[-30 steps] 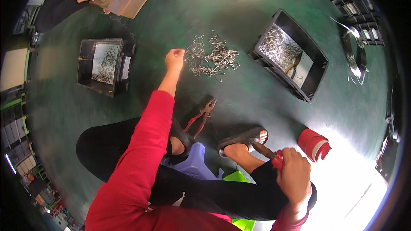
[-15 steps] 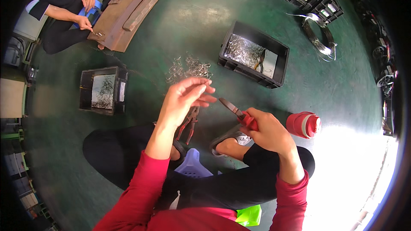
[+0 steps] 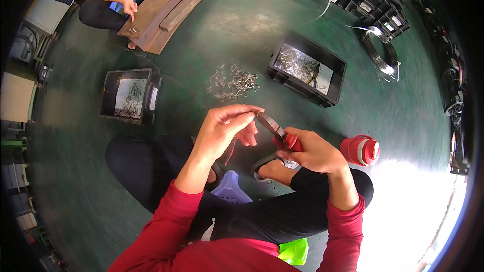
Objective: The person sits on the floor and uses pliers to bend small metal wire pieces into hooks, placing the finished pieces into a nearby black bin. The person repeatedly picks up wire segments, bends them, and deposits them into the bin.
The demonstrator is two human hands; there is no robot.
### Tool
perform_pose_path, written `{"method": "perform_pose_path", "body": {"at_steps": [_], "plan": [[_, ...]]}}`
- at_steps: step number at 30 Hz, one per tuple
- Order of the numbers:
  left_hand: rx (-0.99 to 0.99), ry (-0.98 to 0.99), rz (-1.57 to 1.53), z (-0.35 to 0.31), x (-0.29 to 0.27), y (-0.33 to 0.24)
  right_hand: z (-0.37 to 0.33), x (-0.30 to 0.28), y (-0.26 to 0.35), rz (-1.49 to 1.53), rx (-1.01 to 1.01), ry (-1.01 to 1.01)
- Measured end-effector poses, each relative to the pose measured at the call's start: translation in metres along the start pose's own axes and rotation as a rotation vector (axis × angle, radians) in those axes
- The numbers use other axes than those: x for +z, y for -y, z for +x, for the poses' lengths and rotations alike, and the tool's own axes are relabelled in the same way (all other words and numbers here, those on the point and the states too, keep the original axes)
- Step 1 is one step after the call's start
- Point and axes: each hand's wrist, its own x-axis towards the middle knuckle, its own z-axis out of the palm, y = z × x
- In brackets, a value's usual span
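Note:
In front of me, my left hand (image 3: 227, 128) is closed in a pinch at the thumb and forefinger, on a small piece too tiny to make out clearly. My right hand (image 3: 317, 152) is wrapped round the red grips of a pair of pliers (image 3: 272, 125). Their jaw tips touch or nearly touch the left fingertips. Just beyond lies a loose pile of bent metal hooks (image 3: 239, 83) on the green floor. A second pair of pliers (image 3: 229, 153) with red handles lies partly hidden behind my left wrist.
Black crates holding small metal pieces stand at left (image 3: 109, 95) and right (image 3: 302, 89). A red jug (image 3: 358, 150) is right of my knee. Farther off are a wire coil (image 3: 380, 53), stacked crates (image 3: 363, 5) and a brown board (image 3: 146, 35) beside a co-worker's hand (image 3: 128, 7).
My left fingertips and the pliers' jaws, apart before, have come together. The fingers of my left hand have drawn in. The whole view has shifted slightly.

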Motion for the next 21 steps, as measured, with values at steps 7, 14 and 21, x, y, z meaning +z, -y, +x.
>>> {"method": "perform_pose_path", "body": {"at_steps": [7, 14, 21], "plan": [[0.012, 0.025, -0.046, 0.0005, -0.0056, 0.0008, 0.0054, 0.0018, 0.0033, 0.049, -0.004, 0.035], [0.033, 0.051, -0.067, 0.0032, -0.0063, 0.0032, 0.0078, 0.0038, -0.0006, 0.172, -0.002, 0.061], [0.066, 0.046, 0.074, 0.0017, -0.0016, -0.0015, 0.0084, 0.0092, -0.003, 0.06, -0.093, -0.088]]}}
